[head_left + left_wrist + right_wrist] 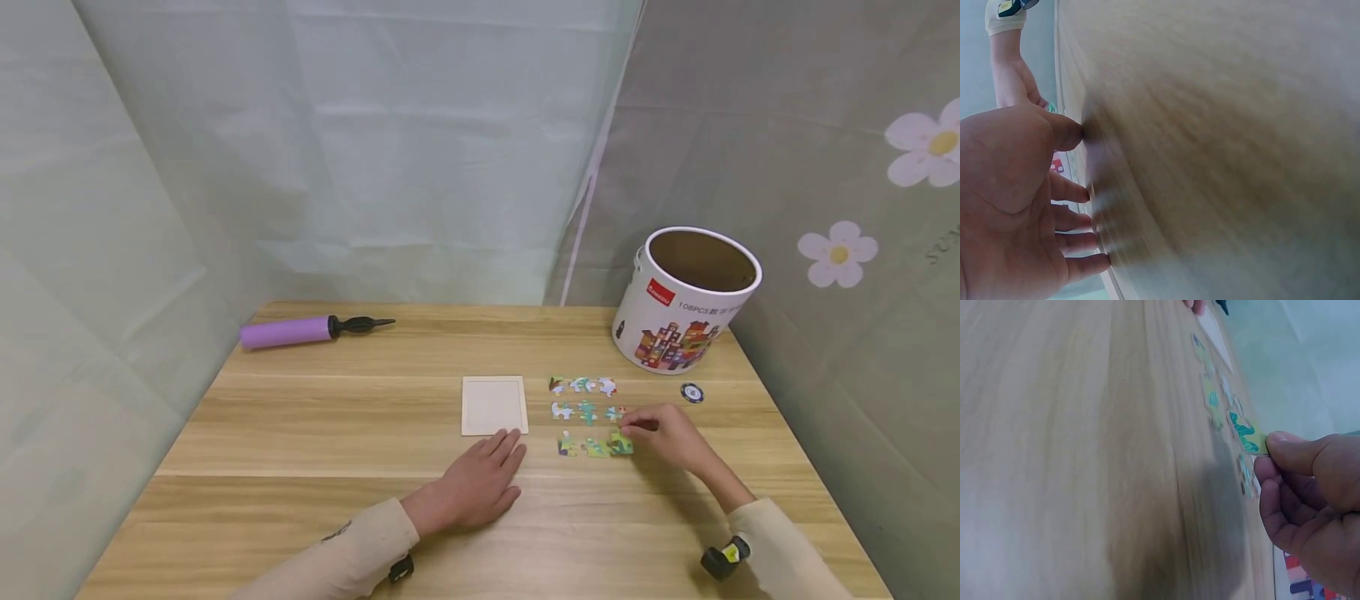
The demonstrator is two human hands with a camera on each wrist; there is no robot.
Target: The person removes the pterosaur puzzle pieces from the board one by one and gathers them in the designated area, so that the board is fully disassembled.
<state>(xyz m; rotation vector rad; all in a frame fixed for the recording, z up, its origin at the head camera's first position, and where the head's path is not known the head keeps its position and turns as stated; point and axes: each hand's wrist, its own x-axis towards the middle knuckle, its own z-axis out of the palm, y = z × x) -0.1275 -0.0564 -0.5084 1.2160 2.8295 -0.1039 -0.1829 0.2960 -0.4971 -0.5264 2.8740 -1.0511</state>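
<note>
Between thumb and fingers, my right hand (667,435) pinches a green jigsaw puzzle piece (620,442), lifted off the table in the right wrist view. Other puzzle pieces (587,412) lie to its left and behind it in three short rows. A square wooden puzzle tray (493,406) with a raised rim lies left of the pieces. My left hand (483,482) is palm down with its fingers extended, fingertips at the tray's near edge. In the left wrist view, the fingers (1072,190) look straight and spread, holding nothing.
A white printed bucket (678,308) stands at the back right of the wooden table (337,433). In front of it lies a dark round chip (692,392). At the back left is a purple hand pump (288,332) with a black nozzle. Fabric curtains surround the table.
</note>
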